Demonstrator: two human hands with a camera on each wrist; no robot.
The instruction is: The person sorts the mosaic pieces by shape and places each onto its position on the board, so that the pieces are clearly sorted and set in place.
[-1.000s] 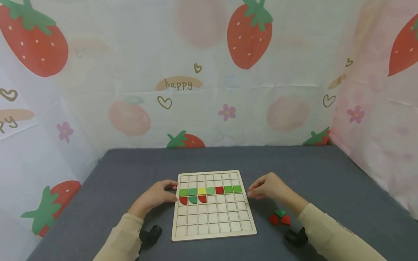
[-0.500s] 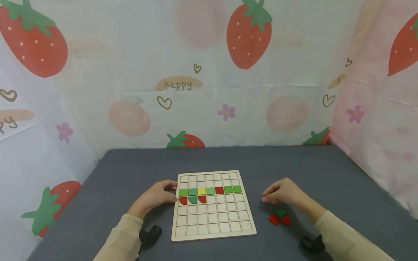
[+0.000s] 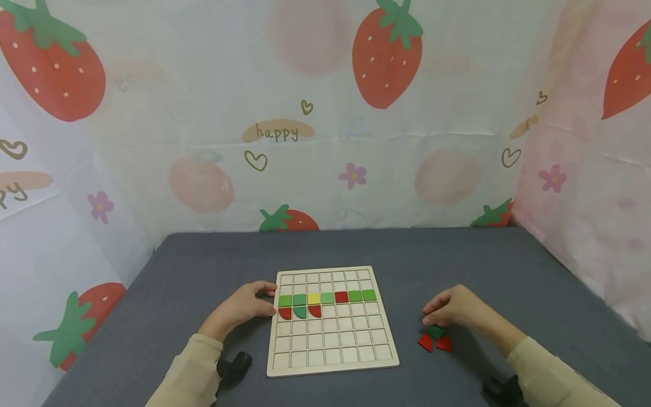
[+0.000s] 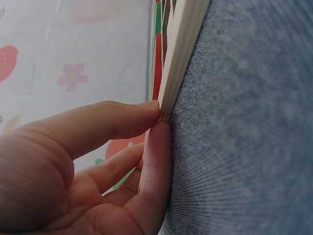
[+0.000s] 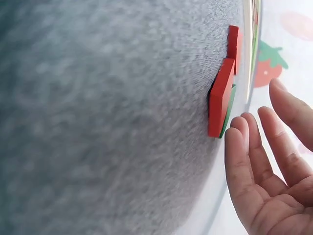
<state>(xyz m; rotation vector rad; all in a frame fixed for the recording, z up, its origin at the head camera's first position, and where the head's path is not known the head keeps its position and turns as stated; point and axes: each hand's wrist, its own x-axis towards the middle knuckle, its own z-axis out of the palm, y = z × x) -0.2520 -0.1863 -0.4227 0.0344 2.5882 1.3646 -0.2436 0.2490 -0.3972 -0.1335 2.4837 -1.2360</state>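
In the head view, a pale wooden grid board (image 3: 333, 370) lies flat. One of its rows holds coloured square tiles (image 3: 314, 298). Below their left end sit red and teal quarter-round tiles (image 3: 300, 311). My left hand (image 3: 246, 305) rests at the board's left edge; the left wrist view shows thumb and a finger touching the wooden rim (image 4: 178, 54). Right of the board, my right hand (image 3: 452, 310) hovers with loosely bent fingers by a small cluster: a green tile (image 3: 435, 332) and two red tiles (image 3: 425, 342). In the right wrist view, its fingertips are close beside a red tile (image 5: 221, 100), nothing between them.
A dark grey cloth (image 3: 218, 254) covers the table. Behind and at both sides hangs a white curtain (image 3: 386, 203) with strawberry prints. Black wrist mounts (image 3: 235, 367) sit under both forearms, low over the cloth.
My right hand has moved right and toward me, from beside the board's right edge to the loose tiles. My left hand, the board and the tiles have stayed in place.
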